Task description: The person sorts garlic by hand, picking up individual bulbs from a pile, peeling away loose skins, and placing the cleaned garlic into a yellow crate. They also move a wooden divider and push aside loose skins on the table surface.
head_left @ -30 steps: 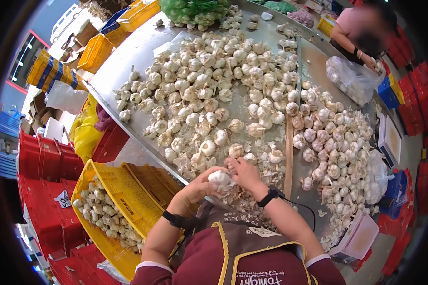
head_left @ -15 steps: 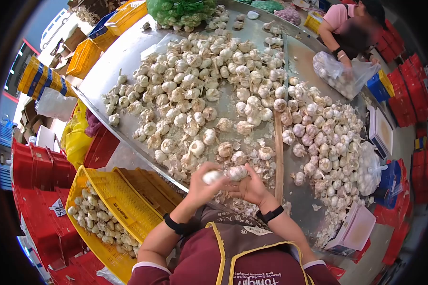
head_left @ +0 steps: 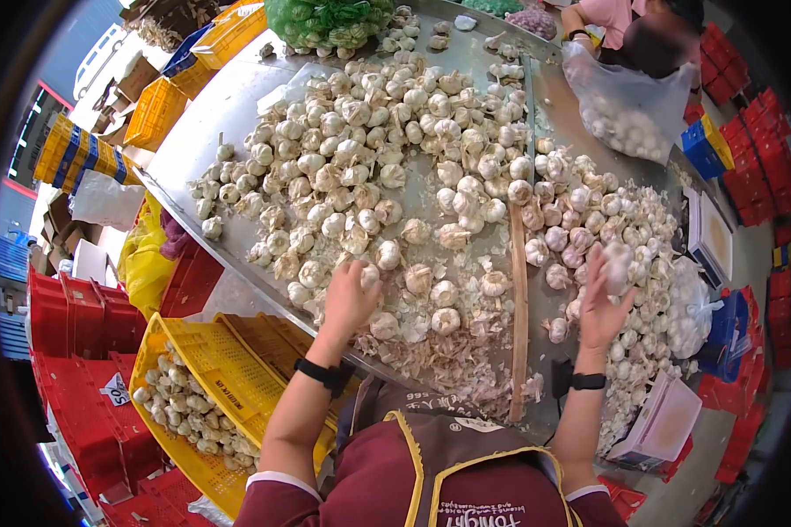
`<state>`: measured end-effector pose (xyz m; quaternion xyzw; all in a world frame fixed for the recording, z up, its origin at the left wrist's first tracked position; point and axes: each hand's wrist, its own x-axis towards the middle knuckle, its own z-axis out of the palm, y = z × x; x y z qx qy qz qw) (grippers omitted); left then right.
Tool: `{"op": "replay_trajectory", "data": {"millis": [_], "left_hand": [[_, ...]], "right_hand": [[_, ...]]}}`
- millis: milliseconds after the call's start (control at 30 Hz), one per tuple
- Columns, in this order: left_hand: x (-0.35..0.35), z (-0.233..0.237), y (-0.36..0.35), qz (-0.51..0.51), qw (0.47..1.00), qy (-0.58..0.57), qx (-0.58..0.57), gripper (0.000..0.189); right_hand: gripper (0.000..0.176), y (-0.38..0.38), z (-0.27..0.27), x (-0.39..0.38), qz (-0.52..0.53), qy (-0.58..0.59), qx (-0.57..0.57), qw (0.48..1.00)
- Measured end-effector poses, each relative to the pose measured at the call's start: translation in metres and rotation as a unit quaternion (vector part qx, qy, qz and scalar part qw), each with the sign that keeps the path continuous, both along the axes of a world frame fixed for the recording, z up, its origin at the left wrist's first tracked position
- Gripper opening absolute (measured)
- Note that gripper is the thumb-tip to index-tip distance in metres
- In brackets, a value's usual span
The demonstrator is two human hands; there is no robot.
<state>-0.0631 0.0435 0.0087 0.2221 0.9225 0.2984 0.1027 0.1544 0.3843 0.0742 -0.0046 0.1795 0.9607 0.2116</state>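
Note:
My left hand (head_left: 351, 303) is over the near edge of the left garlic pile (head_left: 351, 167), its fingers closed round a white garlic bulb (head_left: 369, 277). Past the wooden strip (head_left: 518, 307), my right hand (head_left: 601, 307) is raised beside the right-hand garlic pile (head_left: 580, 211), thumb and fingers spread. Close to its fingertips is a motion-blurred garlic bulb (head_left: 618, 266), seemingly loose from the hand. Loose skins (head_left: 448, 373) and a few bulbs lie on the metal table (head_left: 237, 233) between my hands.
A yellow crate (head_left: 228, 386) of garlic stands at my left, near red crates (head_left: 79, 395). Pale-topped scales (head_left: 659, 417) and a filled plastic bag (head_left: 687, 307) are at the right. Across the table, a co-worker (head_left: 628, 26) holds a clear bag of garlic (head_left: 628, 114).
My hands have parted from the middle: the left to a bulb on the pile, the right across the strip, opening near a bulb. The co-worker's bag is lifted more upright.

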Motion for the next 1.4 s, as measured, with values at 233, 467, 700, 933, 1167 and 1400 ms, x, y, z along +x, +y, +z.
{"op": "replay_trajectory", "data": {"millis": [233, 467, 700, 933, 1167, 1400], "left_hand": [[-0.026, -0.029, 0.007, -0.034, 0.989, 0.007, -0.147, 0.047], [-0.035, -0.03, -0.007, 0.057, 0.953, -0.278, 0.103, 0.05], [-0.016, 0.015, -0.018, 0.05, 0.601, -0.588, 0.538, 0.049], [-0.001, 0.009, -0.014, 0.146, 0.602, -0.567, 0.543, 0.031], [0.009, 0.006, -0.011, 0.042, 0.657, -0.553, 0.511, 0.025], [0.02, 0.002, 0.0, 0.189, 0.658, -0.557, 0.47, 0.031]], "right_hand": [[0.052, -0.015, -0.063, -0.009, 0.096, -0.187, 0.167, 0.963], [0.034, -0.143, -0.088, -0.045, 0.153, -0.387, 0.841, 0.347], [0.036, -0.167, -0.097, -0.058, 0.111, -0.319, 0.927, 0.161], [0.032, -0.138, -0.105, -0.061, 0.291, -0.344, 0.62, 0.643], [0.046, -0.126, -0.063, -0.058, 0.276, -0.25, 0.332, 0.866], [0.041, -0.13, -0.09, -0.043, 0.251, -0.275, 0.304, 0.877]]}}
